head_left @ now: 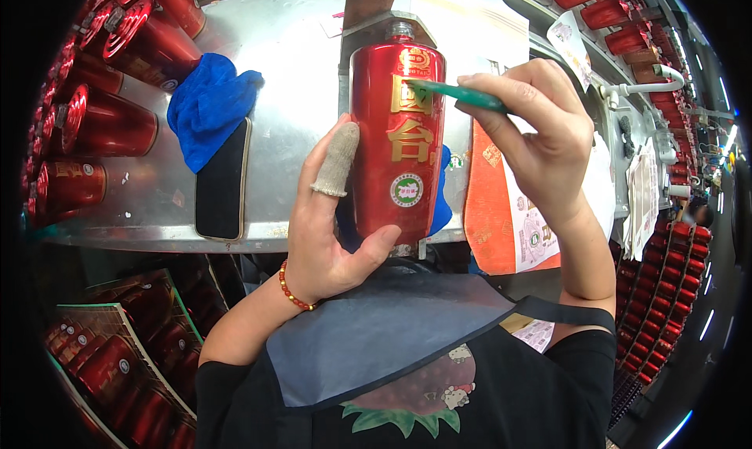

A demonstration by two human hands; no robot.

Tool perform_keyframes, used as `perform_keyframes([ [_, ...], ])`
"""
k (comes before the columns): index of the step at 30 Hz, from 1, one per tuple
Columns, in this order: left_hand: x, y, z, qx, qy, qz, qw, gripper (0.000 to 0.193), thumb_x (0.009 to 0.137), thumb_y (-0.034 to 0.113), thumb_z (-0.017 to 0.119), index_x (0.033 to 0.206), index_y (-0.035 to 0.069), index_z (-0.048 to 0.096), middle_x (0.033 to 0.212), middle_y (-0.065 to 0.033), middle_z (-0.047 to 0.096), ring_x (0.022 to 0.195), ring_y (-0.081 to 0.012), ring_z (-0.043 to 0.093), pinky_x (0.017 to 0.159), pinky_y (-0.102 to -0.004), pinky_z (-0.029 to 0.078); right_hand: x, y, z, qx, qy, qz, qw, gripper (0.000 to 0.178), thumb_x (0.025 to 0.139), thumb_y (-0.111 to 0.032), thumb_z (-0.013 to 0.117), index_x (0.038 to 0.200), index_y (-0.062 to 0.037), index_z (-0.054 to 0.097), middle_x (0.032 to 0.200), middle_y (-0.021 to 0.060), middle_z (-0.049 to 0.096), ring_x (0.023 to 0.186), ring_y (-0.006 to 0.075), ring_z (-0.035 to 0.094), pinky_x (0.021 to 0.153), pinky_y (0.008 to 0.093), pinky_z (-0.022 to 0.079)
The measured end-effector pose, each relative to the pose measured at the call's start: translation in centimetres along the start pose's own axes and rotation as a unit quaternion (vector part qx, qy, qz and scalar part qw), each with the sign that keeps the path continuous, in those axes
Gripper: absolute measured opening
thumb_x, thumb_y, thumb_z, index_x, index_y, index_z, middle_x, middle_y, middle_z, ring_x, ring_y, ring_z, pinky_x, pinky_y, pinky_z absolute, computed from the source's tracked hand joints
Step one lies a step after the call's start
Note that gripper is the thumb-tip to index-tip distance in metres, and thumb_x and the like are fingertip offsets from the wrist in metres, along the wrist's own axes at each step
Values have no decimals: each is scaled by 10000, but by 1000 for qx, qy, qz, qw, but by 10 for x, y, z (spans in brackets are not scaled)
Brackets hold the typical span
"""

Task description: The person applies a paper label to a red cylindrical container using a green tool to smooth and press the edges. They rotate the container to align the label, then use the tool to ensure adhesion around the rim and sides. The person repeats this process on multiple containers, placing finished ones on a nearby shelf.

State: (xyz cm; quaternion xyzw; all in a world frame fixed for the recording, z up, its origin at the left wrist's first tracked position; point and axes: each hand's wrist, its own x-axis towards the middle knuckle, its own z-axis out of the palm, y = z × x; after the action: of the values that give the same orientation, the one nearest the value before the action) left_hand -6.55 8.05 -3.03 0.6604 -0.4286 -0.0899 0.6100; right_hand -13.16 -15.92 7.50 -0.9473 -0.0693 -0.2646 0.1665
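Observation:
A glossy red bottle [392, 147] with raised gold characters, a round green-and-white label and a bare screw neck is in front of me, its neck pointing away. My left hand [333, 214] is curled around its lower left side, thumb near the base; a knitted finger cover [338, 163] sits on one finger. In my right hand [540, 120] a slim green pointed tool [470, 96] is pinched, its exact kind unclear. The tip meets the upper gold character or hovers just over it; I cannot tell which. A blue cloth [440, 202] shows partly behind the bottle.
On the metal table [294, 49], a crumpled blue cloth [207, 108] overlaps a dark phone [222, 186] at the left. Several red bottles [106, 120] lie beyond them. Right of me are an orange-and-white printed sheet [501, 206], papers [470, 18] and racks of red bottles [666, 292].

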Motion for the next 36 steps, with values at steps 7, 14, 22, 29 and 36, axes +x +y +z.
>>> perform_keyframes([
  [7, 2, 3, -3, 24, 5, -2, 1000, 846, 828, 243, 754, 1527, -53, 380, 1536, -270, 376, 1401, -389, 455, 1140, -421, 396, 10, -15, -2, 51, -51, -71, 995, 369, 698, 34, 784, 1055, -58, 771, 788, 49, 597, 693, 197, 563, 620, 318, 448],
  [14, 2, 8, -10, 61, -9, 2, 998, 808, 837, 308, 769, 1489, -44, 447, 1541, -270, 380, 1439, -416, 392, 1159, -444, 366, 21, -13, -3, 79, -78, 23, 994, 166, 809, -100, 800, 970, -74, 770, 780, 55, 632, 673, 204, 622, 598, 317, 484],
  [22, 44, 16, -12, 276, -67, 132, 950, 879, 885, 655, 641, 1475, 19, 500, 1572, -176, 388, 1487, -417, 278, 1206, -494, 273, -18, -12, 3, 227, 87, 307, 920, 222, 889, -133, 796, 1040, 8, 714, 846, 40, 699, 770, 68, 650, 678, 208, 516],
  [29, 30, -5, -7, 167, -78, 41, 982, 1187, 808, 732, 681, 1608, 7, 187, 1640, -276, 160, 1484, -452, 293, 1188, -469, 326, -44, 6, 25, 189, 64, 369, 908, 195, 906, -154, 756, 998, 8, 698, 842, 55, 723, 714, 105, 684, 627, 240, 547],
  [36, 3, 3, -5, 75, -91, -23, 993, 1357, 676, 534, 915, 1601, -49, 111, 1603, -274, 276, 1467, -369, 362, 1190, -450, 316, -44, 11, 20, 237, 61, 345, 906, 166, 895, -104, 753, 1053, -53, 757, 885, 63, 719, 779, 97, 660, 663, 256, 509],
])
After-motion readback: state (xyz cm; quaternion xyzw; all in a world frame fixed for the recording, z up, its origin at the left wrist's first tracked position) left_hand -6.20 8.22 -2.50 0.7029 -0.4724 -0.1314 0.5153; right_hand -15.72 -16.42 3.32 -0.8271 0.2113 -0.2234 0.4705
